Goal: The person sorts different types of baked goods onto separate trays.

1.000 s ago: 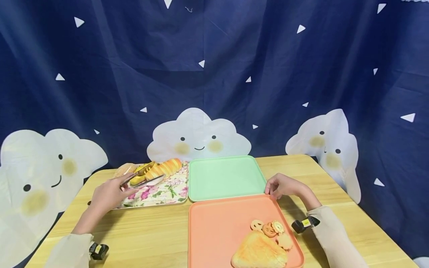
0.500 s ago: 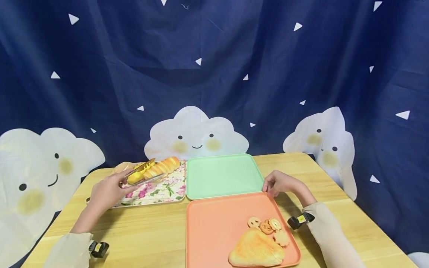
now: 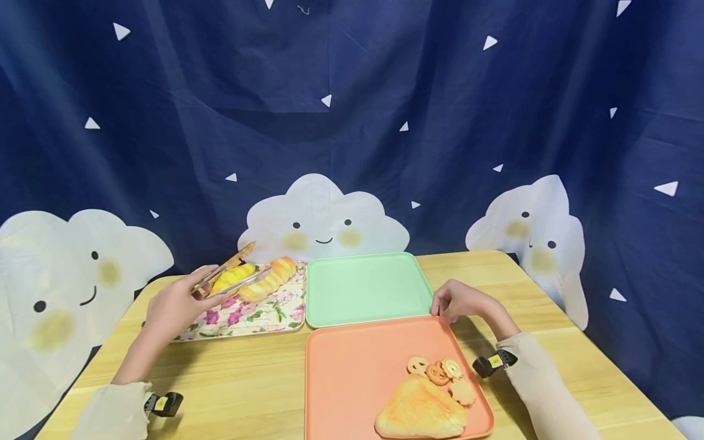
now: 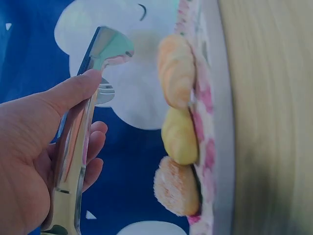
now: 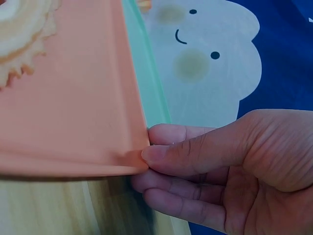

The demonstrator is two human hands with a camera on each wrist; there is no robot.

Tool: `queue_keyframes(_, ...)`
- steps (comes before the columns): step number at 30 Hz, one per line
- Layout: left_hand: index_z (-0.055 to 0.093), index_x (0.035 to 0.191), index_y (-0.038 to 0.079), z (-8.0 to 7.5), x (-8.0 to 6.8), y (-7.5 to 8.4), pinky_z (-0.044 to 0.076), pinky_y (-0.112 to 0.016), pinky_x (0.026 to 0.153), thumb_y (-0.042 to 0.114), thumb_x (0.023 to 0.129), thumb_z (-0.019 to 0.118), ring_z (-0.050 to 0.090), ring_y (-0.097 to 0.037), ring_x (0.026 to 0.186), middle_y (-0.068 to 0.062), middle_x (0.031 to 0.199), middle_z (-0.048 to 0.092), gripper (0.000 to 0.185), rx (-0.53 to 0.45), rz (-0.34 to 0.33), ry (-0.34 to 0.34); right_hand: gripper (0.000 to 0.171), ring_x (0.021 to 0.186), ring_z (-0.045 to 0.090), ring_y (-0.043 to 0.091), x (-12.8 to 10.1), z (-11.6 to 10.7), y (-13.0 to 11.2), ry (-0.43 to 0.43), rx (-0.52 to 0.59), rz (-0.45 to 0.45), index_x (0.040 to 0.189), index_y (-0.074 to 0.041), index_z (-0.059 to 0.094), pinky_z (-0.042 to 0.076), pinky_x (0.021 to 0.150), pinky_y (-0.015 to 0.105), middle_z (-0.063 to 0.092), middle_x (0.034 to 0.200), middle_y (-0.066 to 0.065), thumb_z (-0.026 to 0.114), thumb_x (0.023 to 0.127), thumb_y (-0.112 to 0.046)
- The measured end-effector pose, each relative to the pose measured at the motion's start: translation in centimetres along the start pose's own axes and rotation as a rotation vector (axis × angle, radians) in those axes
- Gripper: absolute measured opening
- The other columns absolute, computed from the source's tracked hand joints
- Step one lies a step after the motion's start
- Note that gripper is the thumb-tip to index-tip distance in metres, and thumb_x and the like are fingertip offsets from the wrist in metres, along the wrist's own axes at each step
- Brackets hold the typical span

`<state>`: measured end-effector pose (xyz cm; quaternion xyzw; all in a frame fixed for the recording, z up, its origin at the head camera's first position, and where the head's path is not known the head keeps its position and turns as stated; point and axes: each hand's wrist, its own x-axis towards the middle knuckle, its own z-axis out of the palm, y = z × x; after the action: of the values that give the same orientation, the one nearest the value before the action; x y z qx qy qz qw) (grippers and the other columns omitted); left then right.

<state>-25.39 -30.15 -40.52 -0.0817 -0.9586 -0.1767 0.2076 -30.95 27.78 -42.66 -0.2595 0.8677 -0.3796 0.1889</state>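
Now L hand (image 3: 176, 305) w/ tongs (image 3: 231, 275), R hand (image 3: 459, 302) pinching orange tray (image 3: 352, 379) edge

A navy curtain (image 3: 352, 110) with white triangles and smiling white clouds hangs behind my pale wooden worktop (image 3: 247, 379). The trays: one pink-floral (image 3: 258, 315), one mint green (image 3: 365, 287), one salmon-orange (image 3: 352, 373). Silver tongs (image 3: 231, 278).

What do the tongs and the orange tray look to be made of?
Tongs in the left hand: polished metal, probably stainless steel, judging by the mirror-like reflections. Orange tray, gripped at its corner by the right hand: looks like matte plastic, with even colour, a soft sheen and a rounded moulded rim.
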Motion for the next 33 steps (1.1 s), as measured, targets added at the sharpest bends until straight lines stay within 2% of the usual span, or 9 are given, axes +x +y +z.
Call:
queue_keyframes(6, 0.06, 0.14, 0.009, -0.6, 0.2, 2.2, 0.033, -0.028, 0.053, 0.036, 0.08, 0.087, 0.053, -0.015, 0.068, -0.003, 0.087, 0.065, 0.071, -0.03, 0.046, 0.002, 0.018, 0.056, 0.054, 0.016, 0.0, 0.1, 0.1, 0.005, -0.01, -0.002, 0.086, 0.011, 0.071, 0.05, 0.054, 0.031, 0.067, 0.069, 0.025, 0.066, 0.072, 0.019)
queue_keyframes(11, 0.063, 0.139, 0.011, -0.2, 0.3, 4.3, 0.039, -0.026, 0.056, 0.033, 0.078, 0.089, 0.06, -0.016, 0.073, -0.005, 0.091, 0.069, 0.069, -0.035, 0.108, 0.004, 0.018, 0.055, 0.054, 0.016, 0.0, 0.1, 0.1, 0.001, -0.006, -0.005, 0.086, 0.012, 0.07, 0.05, 0.054, 0.031, 0.066, 0.069, 0.027, 0.065, 0.072, 0.02)
queue_keyframes(14, 0.065, 0.137, 0.015, 0.4, 0.2, 6.0, 0.04, -0.024, 0.054, 0.034, 0.078, 0.089, 0.062, -0.013, 0.071, -0.003, 0.089, 0.072, 0.066, -0.042, 0.186, 0.009, 0.018, 0.055, 0.053, 0.016, 0.0, 0.1, 0.1, 0.0, -0.003, -0.007, 0.087, 0.012, 0.07, 0.05, 0.054, 0.031, 0.066, 0.069, 0.027, 0.065, 0.072, 0.02)
queue_keyframes(16, 0.067, 0.135, 0.018, 0.9, 0.1, 7.3, 0.039, -0.022, 0.051, 0.033, 0.077, 0.09, 0.062, -0.01, 0.069, 0.001, 0.087, 0.072, 0.064, -0.057, 0.26, 0.014, 0.018, 0.055, 0.053, 0.016, 0.0, 0.1, 0.1, -0.001, 0.001, -0.005, 0.087, 0.013, 0.07, 0.05, 0.054, 0.031, 0.066, 0.069, 0.027, 0.065, 0.072, 0.02)
queue_keyframes(20, 0.068, 0.134, 0.024, 1.5, -0.3, 9.7, 0.037, -0.019, 0.05, 0.036, 0.074, 0.091, 0.06, -0.003, 0.068, 0.012, 0.085, 0.068, 0.065, -0.11, 0.387, -0.017, 0.017, 0.056, 0.053, 0.016, 0.1, 0.1, 0.2, -0.002, 0.004, -0.004, 0.087, 0.013, 0.07, 0.05, 0.054, 0.03, 0.066, 0.069, 0.025, 0.065, 0.072, 0.02)
queue_keyframes(24, 0.069, 0.133, 0.026, 1.6, -0.7, 11.8, 0.044, -0.019, 0.056, 0.037, 0.074, 0.091, 0.06, 0.0, 0.07, 0.018, 0.086, 0.065, 0.064, -0.227, 0.458, -0.134, 0.017, 0.056, 0.054, 0.016, 0.2, 0.1, 0.2, -0.001, 0.0, 0.004, 0.087, 0.013, 0.07, 0.05, 0.054, 0.031, 0.066, 0.068, 0.023, 0.067, 0.072, 0.019)
queue_keyframes(29, 0.069, 0.133, 0.024, 1.7, -0.9, 13.6, 0.05, -0.02, 0.061, 0.034, 0.079, 0.089, 0.06, 0.004, 0.07, 0.018, 0.087, 0.068, 0.058, -0.381, 0.524, -0.355, 0.017, 0.057, 0.056, 0.017, 0.1, 0.0, 0.3, 0.005, -0.009, 0.016, 0.087, 0.012, 0.071, 0.054, 0.055, 0.034, 0.067, 0.068, 0.02, 0.069, 0.072, 0.018)
queue_keyframes(33, 0.068, 0.134, 0.026, 2.1, -1.7, 14.9, 0.049, -0.019, 0.059, 0.038, 0.082, 0.085, 0.059, 0.007, 0.068, 0.018, 0.088, 0.068, 0.056, -0.441, 0.552, -0.545, 0.017, 0.058, 0.056, 0.016, 0.1, -0.1, 0.4, 0.001, -0.002, 0.016, 0.088, 0.012, 0.071, 0.053, 0.055, 0.032, 0.067, 0.069, 0.021, 0.069, 0.072, 0.018)
